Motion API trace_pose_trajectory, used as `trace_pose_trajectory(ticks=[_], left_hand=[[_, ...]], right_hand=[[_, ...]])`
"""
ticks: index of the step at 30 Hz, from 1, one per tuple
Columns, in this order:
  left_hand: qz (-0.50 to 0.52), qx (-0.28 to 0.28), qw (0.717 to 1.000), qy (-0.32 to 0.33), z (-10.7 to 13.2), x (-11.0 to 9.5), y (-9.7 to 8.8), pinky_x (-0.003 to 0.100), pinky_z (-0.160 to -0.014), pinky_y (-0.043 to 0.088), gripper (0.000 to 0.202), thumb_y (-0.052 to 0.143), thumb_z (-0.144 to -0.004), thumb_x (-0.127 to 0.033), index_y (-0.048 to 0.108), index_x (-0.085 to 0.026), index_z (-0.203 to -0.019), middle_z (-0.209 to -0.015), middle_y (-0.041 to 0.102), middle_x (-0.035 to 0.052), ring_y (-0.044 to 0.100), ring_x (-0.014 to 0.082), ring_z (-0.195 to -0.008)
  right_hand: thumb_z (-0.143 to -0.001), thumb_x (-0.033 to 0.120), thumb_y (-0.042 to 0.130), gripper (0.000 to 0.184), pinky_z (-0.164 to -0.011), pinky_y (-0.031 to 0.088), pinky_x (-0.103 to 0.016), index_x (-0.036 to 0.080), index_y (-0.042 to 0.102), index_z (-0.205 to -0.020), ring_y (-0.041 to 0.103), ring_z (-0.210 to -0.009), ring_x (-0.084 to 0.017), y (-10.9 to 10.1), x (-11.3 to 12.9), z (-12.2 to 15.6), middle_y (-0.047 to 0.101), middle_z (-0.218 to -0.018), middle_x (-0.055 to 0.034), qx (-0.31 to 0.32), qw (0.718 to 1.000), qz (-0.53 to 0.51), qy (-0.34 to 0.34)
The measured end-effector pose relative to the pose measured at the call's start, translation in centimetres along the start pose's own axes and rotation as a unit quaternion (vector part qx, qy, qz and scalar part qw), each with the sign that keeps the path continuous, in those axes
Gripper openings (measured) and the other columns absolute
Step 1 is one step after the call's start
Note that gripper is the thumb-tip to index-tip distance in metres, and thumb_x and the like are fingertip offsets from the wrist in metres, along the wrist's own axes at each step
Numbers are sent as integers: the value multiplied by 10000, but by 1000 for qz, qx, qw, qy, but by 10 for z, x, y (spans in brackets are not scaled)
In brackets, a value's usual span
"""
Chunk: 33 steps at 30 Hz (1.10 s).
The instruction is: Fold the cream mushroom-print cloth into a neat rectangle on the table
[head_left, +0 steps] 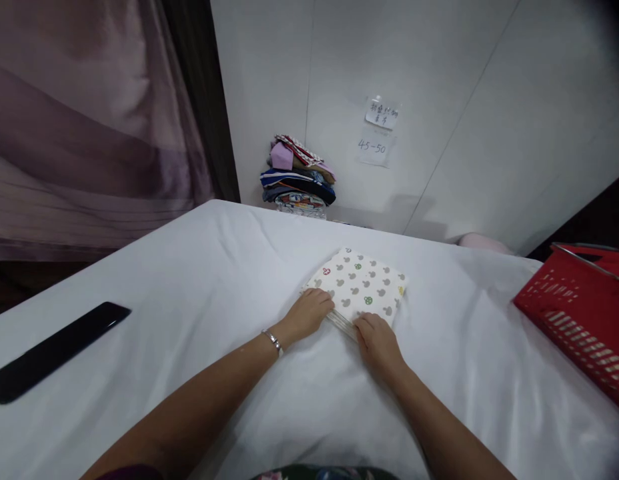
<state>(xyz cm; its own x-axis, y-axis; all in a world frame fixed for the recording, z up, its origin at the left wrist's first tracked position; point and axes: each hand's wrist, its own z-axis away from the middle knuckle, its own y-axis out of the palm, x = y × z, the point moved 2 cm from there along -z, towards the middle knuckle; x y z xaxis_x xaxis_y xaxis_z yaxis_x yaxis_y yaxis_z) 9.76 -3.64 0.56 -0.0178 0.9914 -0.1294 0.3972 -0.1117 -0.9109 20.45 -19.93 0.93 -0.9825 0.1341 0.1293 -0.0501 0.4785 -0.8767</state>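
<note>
A folded white cloth (357, 283) printed with small grey, green, red and yellow mushrooms lies flat on the white-covered table (199, 287). Its layered near edge faces me. At that edge's left corner, my left hand (309, 312) has its fingers closed over the cloth; a silver bracelet (273, 341) circles the wrist. My right hand (378, 343) grips the right part of the same edge, thumb low and fingers on top. The undersides of both hands are hidden.
A black flat object (54, 350) lies at the table's left. To the right stands a red perforated basket (584, 313) with a metal handle. Beyond the far edge, a stack of folded clothes (299, 177) rests against the wall, near paper notes (377, 147). A pinkish curtain (89, 133) hangs left.
</note>
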Motion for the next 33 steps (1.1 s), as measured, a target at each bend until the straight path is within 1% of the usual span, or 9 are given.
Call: trace_pose_trajectory(ticks=[4,7,12,17,21,25,29,31,33], left_hand=[[7,-3,1000,10,5,1,-1,344,-823,382,205,407,-882,-102,574,-195,-958,-918,578,47,480,181,-903],[36,-10,999,10,6,-1,-8,343,-824,387,195,400,-905,-167,579,-205,-973,-924,581,45,489,175,-896],[86,-38,996,-6,0,-10,-18,352,-829,387,194,398,-922,-264,576,-211,-976,-908,578,40,500,178,-894],[106,-47,993,-6,-5,-20,-6,336,-780,393,218,392,-925,-258,587,-201,-845,-849,565,28,493,168,-838],[120,-58,991,-27,-1,-21,1,338,-785,388,213,404,-921,-250,597,-204,-842,-850,561,23,482,167,-843],[135,-63,988,-34,0,-22,1,325,-770,388,208,410,-920,-244,605,-206,-859,-846,564,19,479,162,-837],[142,-72,987,-38,-1,-23,-1,319,-768,384,200,420,-916,-234,608,-204,-856,-851,569,21,483,160,-840],[146,-73,986,-41,0,-23,0,317,-769,383,199,423,-914,-235,609,-202,-852,-851,571,23,484,160,-843],[151,-71,985,-44,1,-22,1,314,-766,383,204,422,-914,-234,612,-201,-849,-846,571,23,484,158,-840]], right_hand=[[-897,149,398,197,-683,370,-306,187,586,-851,489,-770,-191,3,0,3,569,-824,-66,9,1000,11,-6],[-890,131,407,189,-682,364,-305,181,582,-841,480,-764,-189,3,1,3,561,-810,-63,10,1000,11,-13],[-875,109,404,191,-666,355,-300,182,574,-828,468,-743,-184,4,4,0,556,-792,-56,11,999,28,-17],[-862,95,407,191,-672,365,-303,174,576,-821,468,-742,-181,6,6,3,557,-798,-60,-3,1000,23,-9],[-845,103,421,199,-705,406,-317,185,598,-888,499,-787,-185,-2,6,8,577,-852,-63,-11,998,-54,-5],[-861,148,420,226,-773,459,-314,202,627,-933,546,-884,-179,-18,-9,-4,613,-931,-68,-18,988,-153,19],[-869,215,417,275,-922,428,-380,205,618,-1056,520,-1074,-205,-23,-37,-32,595,-1128,-91,-64,987,-135,55],[-864,262,433,332,-994,367,-419,194,582,-1153,443,-1198,-233,-14,-49,-41,532,-1259,-101,-34,992,-92,82],[-862,306,440,410,-1040,296,-449,165,529,-1237,348,-1285,-263,0,-56,-45,447,-1361,-115,44,992,-50,104]])
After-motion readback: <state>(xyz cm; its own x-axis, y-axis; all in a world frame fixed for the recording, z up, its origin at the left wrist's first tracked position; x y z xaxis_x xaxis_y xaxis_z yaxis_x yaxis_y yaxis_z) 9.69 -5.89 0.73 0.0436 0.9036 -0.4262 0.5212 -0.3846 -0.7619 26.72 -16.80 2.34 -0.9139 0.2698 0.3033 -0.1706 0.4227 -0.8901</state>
